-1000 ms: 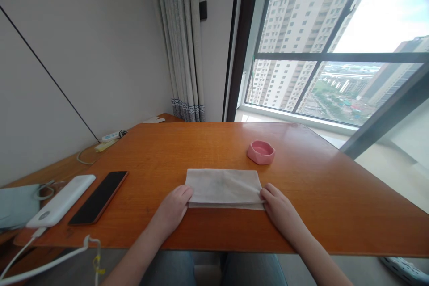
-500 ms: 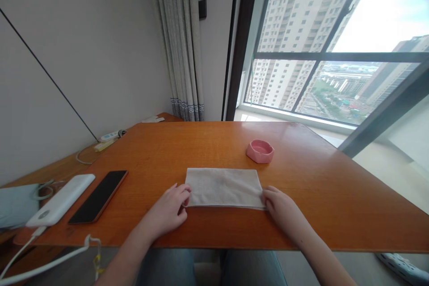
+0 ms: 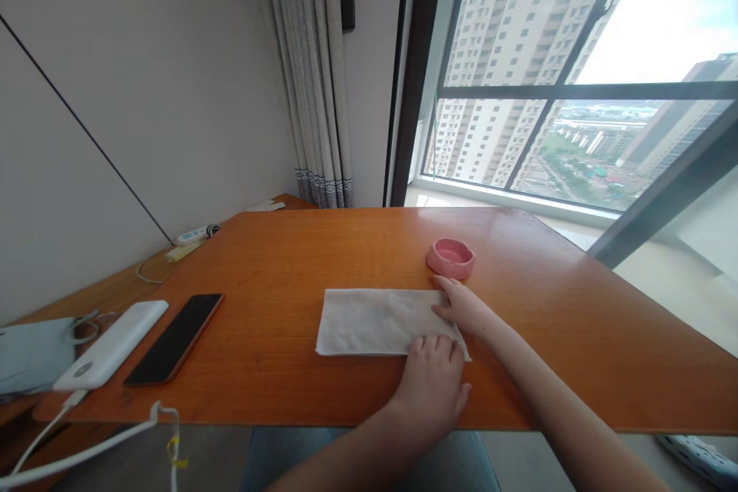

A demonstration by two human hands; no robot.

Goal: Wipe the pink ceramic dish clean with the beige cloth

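A pale grey cloth (image 3: 369, 323), folded into a flat rectangle, lies on the wooden table in front of me. My left hand (image 3: 433, 378) has reached across to the right part of its near edge. The fingertips rest on the fabric and the thumb stands apart, so the hand is open. At the far right corner of the cloth is my right hand (image 3: 468, 307), open, with thumb and fingers spread on or just over the fabric. Its fingertips are just below a pink faceted bowl (image 3: 451, 258); whether they touch it I cannot tell.
On the left of the table (image 3: 277, 261) lie a black phone (image 3: 174, 340) and a white power bank (image 3: 112, 346) with a cable plugged in. A power strip (image 3: 193, 235) sits against the left wall. A large window (image 3: 519, 138) is beyond the table at right.
My left hand has left the cloth's left end and crossed to its near right part. My right hand has moved from the right edge up to the far right corner.
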